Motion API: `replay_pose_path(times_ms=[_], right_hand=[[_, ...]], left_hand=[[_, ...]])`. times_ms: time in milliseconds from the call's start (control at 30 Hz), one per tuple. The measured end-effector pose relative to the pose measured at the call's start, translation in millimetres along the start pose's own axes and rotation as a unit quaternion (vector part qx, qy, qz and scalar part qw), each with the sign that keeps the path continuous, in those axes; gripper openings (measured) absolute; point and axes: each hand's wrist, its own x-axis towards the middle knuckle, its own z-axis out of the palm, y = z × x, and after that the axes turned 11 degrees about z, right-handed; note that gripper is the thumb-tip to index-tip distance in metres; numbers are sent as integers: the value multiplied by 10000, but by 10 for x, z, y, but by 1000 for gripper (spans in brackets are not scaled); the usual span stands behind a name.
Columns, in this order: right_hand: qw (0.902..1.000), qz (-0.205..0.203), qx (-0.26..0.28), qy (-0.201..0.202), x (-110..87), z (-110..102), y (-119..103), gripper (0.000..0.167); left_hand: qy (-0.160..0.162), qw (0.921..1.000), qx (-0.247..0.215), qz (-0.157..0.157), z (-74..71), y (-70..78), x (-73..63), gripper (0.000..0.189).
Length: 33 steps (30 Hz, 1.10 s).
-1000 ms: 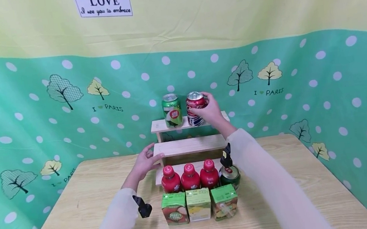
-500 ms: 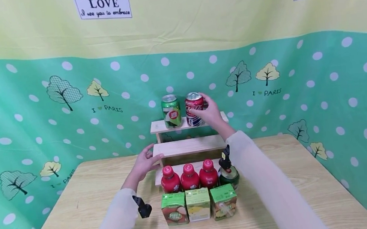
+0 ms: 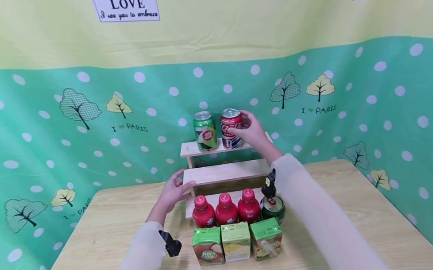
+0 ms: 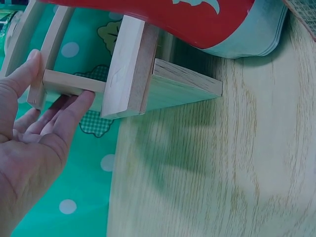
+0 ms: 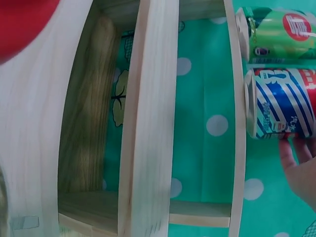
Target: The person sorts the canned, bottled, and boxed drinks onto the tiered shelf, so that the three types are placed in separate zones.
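In the head view my right hand (image 3: 254,131) grips a red, white and blue soda can (image 3: 231,129) from its right side, thumb across the front. The can stands upright on the top board of a three-tier wooden display rack (image 3: 226,172). Close on its left is a green soda can (image 3: 205,132), upright on the same board. My left hand (image 3: 172,191) holds the rack's left end at the middle tier. In the left wrist view the thumb (image 4: 30,64) lies against a board and the fingers reach around the side bar.
Red bottles (image 3: 226,209) line the front of the lowest tier, with a dark green can (image 3: 273,208) at their right. Before them stand three juice boxes (image 3: 236,244) on the wooden table (image 3: 121,217). A green polka-dot cloth (image 3: 381,103) hangs behind.
The head view shifts slightly. The right hand stays around the red can on the top board, and the left hand stays at the rack's end.
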Motion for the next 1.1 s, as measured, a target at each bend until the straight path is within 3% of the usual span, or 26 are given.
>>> replay_pose_path(times_ms=[300, 700, 833, 1100], right_hand=[[9992, 127, 252, -281, 20, -45, -14, 77], [9997, -115, 222, -8, 14, 62, 48, 77], [9999, -35, 130, -78, 36, 56, 44, 78], [9987, 182, 365, -310, 104, 33, 35, 77]], left_hand=[[51, 10000, 71, -30, 15, -22, 5, 78], [-21, 10000, 41, 14, 3, -40, -4, 77], [40, 9999, 43, -82, 0, -43, 2, 77], [61, 10000, -51, 41, 4, -49, 10, 76]])
